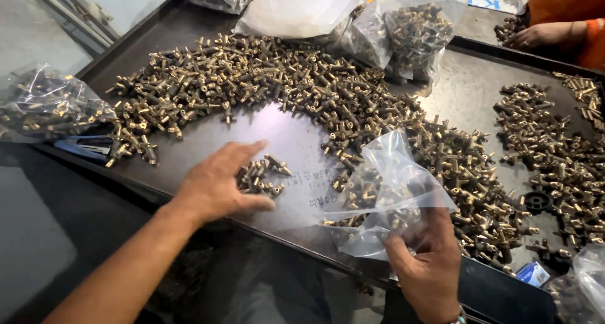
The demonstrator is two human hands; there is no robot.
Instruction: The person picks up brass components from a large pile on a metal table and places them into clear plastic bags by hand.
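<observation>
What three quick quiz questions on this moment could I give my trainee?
1. True or false: the right hand holds a clear plastic bag with some brass fittings in it.
2. What does the left hand gather on the metal tray?
A. a small cluster of brass fittings
B. blue pliers
C. a black wheel
3. Whose hand shows at top right?

Key:
1. True
2. A
3. Another person's, in an orange sleeve.
</observation>
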